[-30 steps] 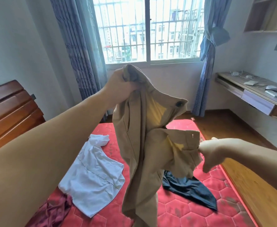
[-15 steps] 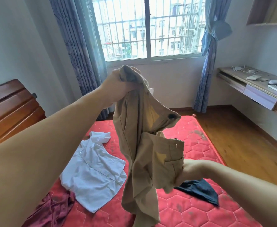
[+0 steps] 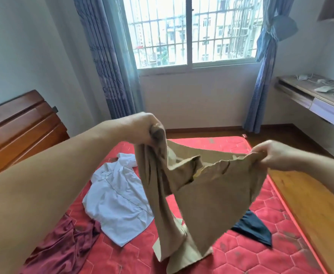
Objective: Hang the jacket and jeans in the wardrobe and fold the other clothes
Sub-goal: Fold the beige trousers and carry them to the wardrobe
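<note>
Left hand (image 3: 142, 128): grip bunched tight on one end of the trousers' waistband.
Right hand (image 3: 271, 155): grip pinching the far end, band stretched between them.
Trousers (image 3: 199, 194): held over the bed (image 3: 251, 252), legs twisted, hems trailing.
Risk: thin right pinch may slip; twisted legs would fold crooked.
Nearby: white shirt (image 3: 116, 198), maroon garment (image 3: 63, 246), dark garment (image 3: 253, 228) could snag under the hems.

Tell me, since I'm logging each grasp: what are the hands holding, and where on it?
Both hold the tan trousers by the waistband: the left hand grips one bunched end, and the right hand pinches the other, stretching it open.
</note>
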